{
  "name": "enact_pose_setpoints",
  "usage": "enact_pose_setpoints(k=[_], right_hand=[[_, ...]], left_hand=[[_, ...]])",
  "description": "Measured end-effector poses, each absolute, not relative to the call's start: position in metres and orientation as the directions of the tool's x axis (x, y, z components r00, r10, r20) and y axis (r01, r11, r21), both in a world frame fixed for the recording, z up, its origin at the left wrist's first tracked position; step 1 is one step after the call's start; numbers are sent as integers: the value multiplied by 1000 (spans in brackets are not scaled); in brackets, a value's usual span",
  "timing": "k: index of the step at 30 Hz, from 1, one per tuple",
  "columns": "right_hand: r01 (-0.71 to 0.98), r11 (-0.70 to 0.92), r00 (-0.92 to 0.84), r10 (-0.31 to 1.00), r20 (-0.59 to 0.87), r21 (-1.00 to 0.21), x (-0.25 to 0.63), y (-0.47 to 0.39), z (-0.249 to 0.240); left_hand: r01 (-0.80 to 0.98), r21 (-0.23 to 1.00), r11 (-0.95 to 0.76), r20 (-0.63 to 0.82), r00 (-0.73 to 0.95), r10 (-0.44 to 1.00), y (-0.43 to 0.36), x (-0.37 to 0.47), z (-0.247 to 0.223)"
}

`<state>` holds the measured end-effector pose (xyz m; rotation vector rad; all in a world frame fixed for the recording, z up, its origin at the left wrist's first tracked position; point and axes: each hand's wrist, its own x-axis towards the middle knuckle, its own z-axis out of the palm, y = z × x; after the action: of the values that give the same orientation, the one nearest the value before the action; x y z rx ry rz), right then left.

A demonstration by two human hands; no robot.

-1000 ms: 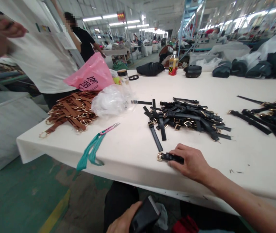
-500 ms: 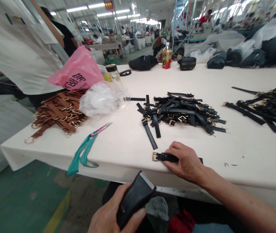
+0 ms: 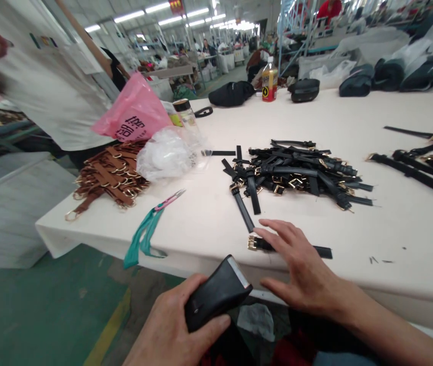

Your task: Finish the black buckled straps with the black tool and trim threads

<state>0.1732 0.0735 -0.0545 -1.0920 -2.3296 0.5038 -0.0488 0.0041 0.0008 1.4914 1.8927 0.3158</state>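
My left hand [image 3: 178, 317] is wrapped around a black handheld clipper [image 3: 216, 295] with a silver strip along its head, below the table's front edge. My right hand [image 3: 302, 264] is open, its fingers apart, over a short black strap [image 3: 323, 252] with a gold buckle. The strap lies flat along the front of the table, its middle partly hidden by the hand. Just behind it is a pile of similar black buckled straps [image 3: 288, 173], with one strap [image 3: 243, 209] jutting toward the front edge.
Pink-handled snips [image 3: 169, 200] with a teal cloth strip lie at the left. Behind them are brown straps with rings [image 3: 113, 175], a clear plastic bag [image 3: 165, 155] and a pink bag [image 3: 136, 112]. More black straps [image 3: 414, 168] lie rightward. A person in white [image 3: 56, 96] stands left.
My right hand has let go of the black strap and spread its fingers, lifting toward me. The strap stays on the table. The left hand still holds the clipper, and the view has shifted slightly.
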Motion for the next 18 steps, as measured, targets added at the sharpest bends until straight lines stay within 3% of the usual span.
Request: enact_pose_setpoints(k=[5, 10, 14, 18], right_hand=[[443, 760, -806, 570, 161, -475, 140, 49, -24], [571, 746, -784, 619, 41, -341, 117, 46, -37], [535, 719, -785, 617, 54, -444, 129, 44, -49], [533, 654, -755, 654, 47, -537, 148, 44, -48]], left_hand=[[707, 682, 187, -317, 56, 947, 6, -34, -6], [650, 744, 153, -236, 41, 971, 2, -21, -23], [530, 835, 149, -216, 66, 974, -10, -27, -17], [475, 878, -63, 42, 54, 998, -37, -45, -11]])
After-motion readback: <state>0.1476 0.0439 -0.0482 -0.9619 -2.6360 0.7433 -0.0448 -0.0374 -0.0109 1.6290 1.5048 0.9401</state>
